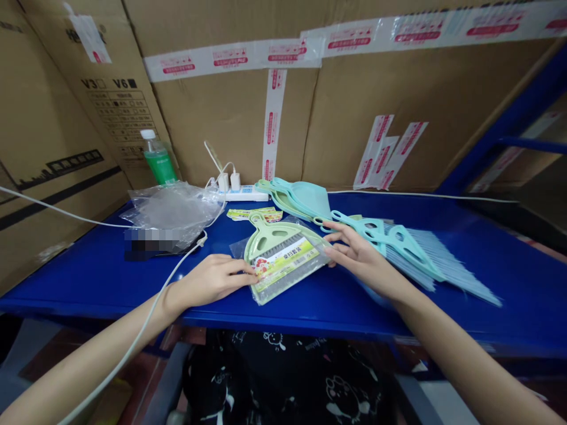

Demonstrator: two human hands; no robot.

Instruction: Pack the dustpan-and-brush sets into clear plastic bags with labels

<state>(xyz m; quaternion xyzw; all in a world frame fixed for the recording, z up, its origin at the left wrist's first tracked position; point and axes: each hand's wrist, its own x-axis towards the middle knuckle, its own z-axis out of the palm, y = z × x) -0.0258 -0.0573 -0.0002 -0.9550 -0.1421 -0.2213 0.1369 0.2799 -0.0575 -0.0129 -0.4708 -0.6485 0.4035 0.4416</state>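
Observation:
A light green dustpan-and-brush set in a clear plastic bag [279,257] lies on the blue table [88,277] in front of me, with a yellow-green paper label inside. My left hand [212,280] grips the bag's near left edge between thumb and fingers. My right hand [358,254] touches the bag's right edge, its fingers stretched out and apart. Just beyond my right hand lie several teal brushes [407,248] with pale bristles.
A stack of teal dustpans [301,198] sits behind the bag, next to loose labels [254,213]. A pile of clear bags [172,209], a green bottle [158,158] and a white power strip [237,190] stand at the back left. Cardboard boxes wall the table. A white cable crosses my left arm.

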